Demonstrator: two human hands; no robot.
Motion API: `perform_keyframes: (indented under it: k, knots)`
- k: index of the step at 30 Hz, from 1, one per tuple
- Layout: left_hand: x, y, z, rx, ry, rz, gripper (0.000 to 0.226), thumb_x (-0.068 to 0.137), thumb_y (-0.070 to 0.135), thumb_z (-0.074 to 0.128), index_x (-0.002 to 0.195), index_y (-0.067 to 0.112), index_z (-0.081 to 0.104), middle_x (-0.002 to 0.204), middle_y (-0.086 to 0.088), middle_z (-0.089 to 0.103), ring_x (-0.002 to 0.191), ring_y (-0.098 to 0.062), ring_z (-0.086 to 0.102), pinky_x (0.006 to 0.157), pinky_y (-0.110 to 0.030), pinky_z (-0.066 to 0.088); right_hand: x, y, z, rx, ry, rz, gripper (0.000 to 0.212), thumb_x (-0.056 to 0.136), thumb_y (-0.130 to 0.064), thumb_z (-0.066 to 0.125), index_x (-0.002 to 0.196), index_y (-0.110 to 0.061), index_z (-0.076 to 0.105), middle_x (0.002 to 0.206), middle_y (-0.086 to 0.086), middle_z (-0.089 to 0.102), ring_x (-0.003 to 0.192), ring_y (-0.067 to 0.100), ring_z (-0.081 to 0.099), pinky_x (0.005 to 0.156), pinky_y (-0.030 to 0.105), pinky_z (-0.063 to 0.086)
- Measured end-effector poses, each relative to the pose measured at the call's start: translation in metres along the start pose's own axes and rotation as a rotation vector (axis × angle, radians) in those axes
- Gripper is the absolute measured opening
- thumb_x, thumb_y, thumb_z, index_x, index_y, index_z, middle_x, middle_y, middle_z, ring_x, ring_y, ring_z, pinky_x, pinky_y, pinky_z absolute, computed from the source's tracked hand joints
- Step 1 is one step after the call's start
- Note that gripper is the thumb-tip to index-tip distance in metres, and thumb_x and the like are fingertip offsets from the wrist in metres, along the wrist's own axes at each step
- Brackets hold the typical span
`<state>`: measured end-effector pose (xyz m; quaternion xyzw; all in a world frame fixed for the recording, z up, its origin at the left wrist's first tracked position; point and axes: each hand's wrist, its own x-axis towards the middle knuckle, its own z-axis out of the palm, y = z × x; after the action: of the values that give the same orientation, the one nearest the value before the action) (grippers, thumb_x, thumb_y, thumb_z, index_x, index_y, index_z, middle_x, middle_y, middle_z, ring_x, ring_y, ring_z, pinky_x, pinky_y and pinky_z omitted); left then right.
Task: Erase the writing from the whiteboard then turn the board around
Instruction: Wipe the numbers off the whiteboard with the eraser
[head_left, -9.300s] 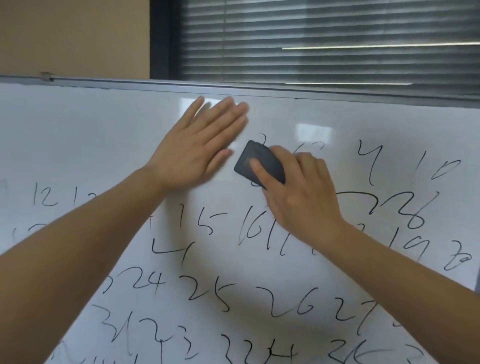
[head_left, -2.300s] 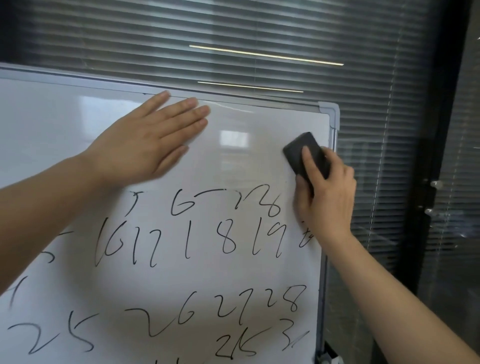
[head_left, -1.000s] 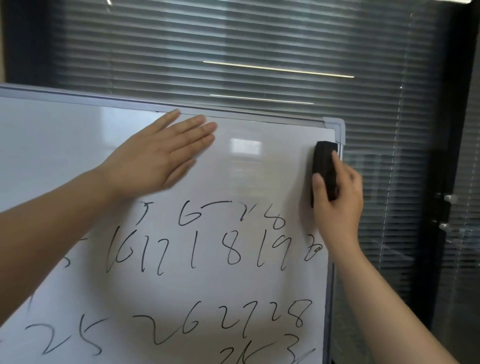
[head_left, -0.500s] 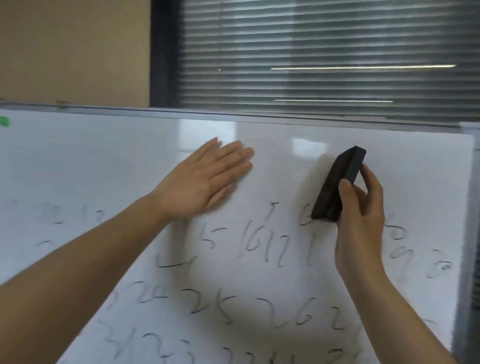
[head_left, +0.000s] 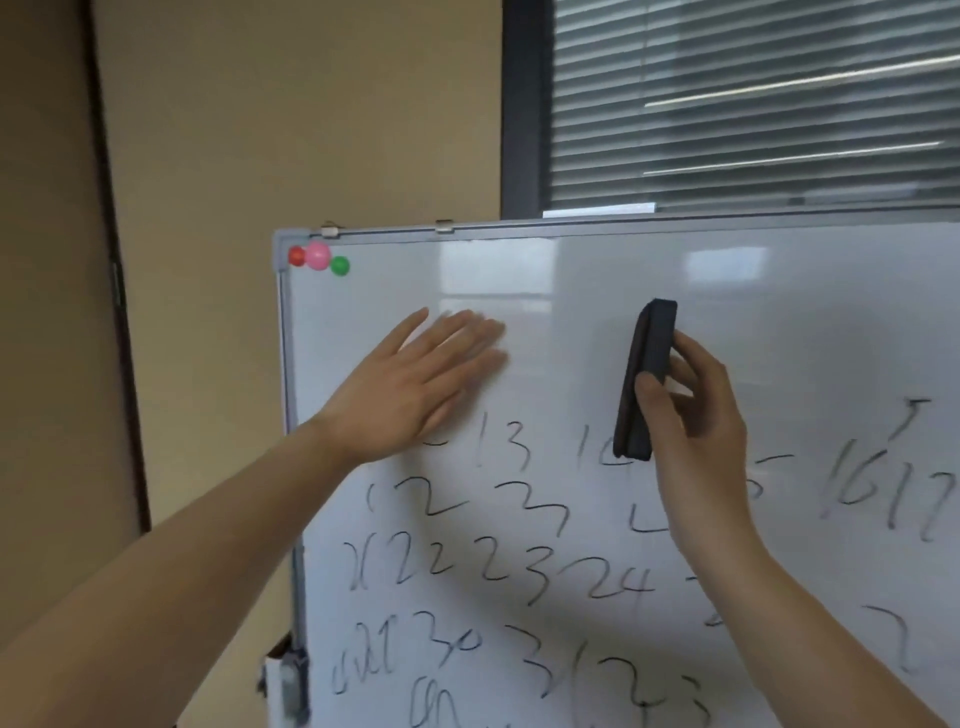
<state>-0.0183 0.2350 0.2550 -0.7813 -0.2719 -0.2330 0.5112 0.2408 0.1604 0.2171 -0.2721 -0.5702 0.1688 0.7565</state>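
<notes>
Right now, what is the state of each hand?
Left hand: open, flat on the whiteboard.
Right hand: closed on the eraser.

Both hands have slid left along the whiteboard, eraser now upright above 14.

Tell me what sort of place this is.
Probably an office or meeting room: a framed whiteboard covered in handwritten numbers, coloured magnets in its corner, and slatted window blinds behind it beside a plain beige wall.
</notes>
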Motion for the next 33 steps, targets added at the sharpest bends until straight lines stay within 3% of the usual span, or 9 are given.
perform_keyframes:
  k: [3, 6, 9, 12, 15, 20, 27, 33]
  knots:
    - [-0.025, -0.027, 0.005, 0.003, 0.001, -0.010, 0.050, 0.102, 0.023, 0.033, 0.151, 0.016, 0.033, 0.159, -0.007, 0.030, 0.146, -0.028, 0.030, 0.117, -0.050, 0.024, -0.009, 0.005, 0.032, -0.044, -0.021, 0.011, 0.038, 0.094, -0.017, 0.058, 0.124, -0.040, 0.051, 0.112, -0.024, 0.057, 0.092, -0.005, 0.059, 0.071, 0.014, 0.051]
    - [-0.042, -0.047, 0.009, 0.012, 0.034, -0.043, 0.048, 0.104, 0.022, 0.030, 0.151, 0.015, 0.035, 0.158, -0.008, 0.031, 0.145, -0.030, 0.031, 0.117, -0.052, 0.024, -0.013, 0.014, 0.055, -0.138, -0.072, -0.016, 0.041, 0.093, -0.015, 0.061, 0.128, -0.035, 0.051, 0.122, -0.011, 0.056, 0.097, -0.003, 0.058, 0.077, 0.019, 0.053]
    - [-0.057, -0.063, 0.019, 0.022, 0.054, -0.087, 0.049, 0.102, 0.020, 0.032, 0.151, 0.016, 0.033, 0.158, -0.009, 0.030, 0.145, -0.031, 0.030, 0.117, -0.052, 0.024, -0.012, 0.024, 0.075, -0.259, -0.128, -0.114, 0.043, 0.087, -0.028, 0.064, 0.126, -0.040, 0.049, 0.122, -0.009, 0.052, 0.103, -0.001, 0.055, 0.082, 0.017, 0.050]
    - [-0.068, -0.070, 0.030, 0.035, 0.053, -0.099, 0.048, 0.104, 0.021, 0.031, 0.151, 0.017, 0.033, 0.158, -0.010, 0.030, 0.146, -0.031, 0.029, 0.117, -0.052, 0.024, -0.009, 0.032, 0.088, -0.445, -0.205, -0.272, 0.051, 0.081, -0.045, 0.056, 0.131, -0.036, 0.049, 0.122, -0.013, 0.045, 0.113, 0.004, 0.048, 0.095, 0.011, 0.039]
    - [-0.073, -0.074, 0.035, 0.036, 0.040, -0.080, 0.046, 0.106, 0.023, 0.029, 0.151, 0.015, 0.034, 0.158, -0.011, 0.031, 0.147, -0.032, 0.027, 0.117, -0.054, 0.025, -0.005, 0.041, 0.098, -0.586, -0.259, -0.436, 0.053, 0.084, -0.042, 0.053, 0.134, -0.025, 0.052, 0.128, -0.006, 0.043, 0.115, 0.009, 0.040, 0.097, 0.003, 0.026]
    - [-0.084, -0.087, 0.041, 0.054, 0.096, -0.095, 0.044, 0.107, 0.021, 0.032, 0.150, 0.014, 0.039, 0.157, -0.012, 0.034, 0.146, -0.032, 0.029, 0.117, -0.054, 0.025, -0.001, 0.055, 0.120, -0.747, -0.302, -0.766, 0.045, 0.086, -0.027, 0.058, 0.129, -0.013, 0.059, 0.128, 0.010, 0.052, 0.109, 0.028, 0.047, 0.092, 0.037, 0.040]
    - [-0.085, -0.108, 0.053, 0.033, 0.192, -0.026, 0.043, 0.107, 0.018, 0.036, 0.150, 0.014, 0.040, 0.156, -0.012, 0.035, 0.145, -0.031, 0.030, 0.116, -0.055, 0.026, -0.004, 0.074, 0.152, -1.006, -0.285, -0.993, 0.047, 0.085, -0.018, 0.060, 0.130, -0.018, 0.048, 0.126, 0.018, 0.058, 0.104, 0.037, 0.050, 0.086, 0.045, 0.037]
    - [-0.059, -0.119, 0.056, 0.020, 0.274, 0.087, 0.044, 0.107, 0.019, 0.033, 0.151, 0.013, 0.039, 0.156, -0.013, 0.035, 0.145, -0.032, 0.030, 0.117, -0.053, 0.021, 0.000, 0.078, 0.168, -1.243, -0.270, -1.144, 0.037, 0.084, -0.010, 0.064, 0.120, -0.014, 0.067, 0.121, 0.017, 0.063, 0.104, 0.033, 0.049, 0.084, 0.044, 0.038]
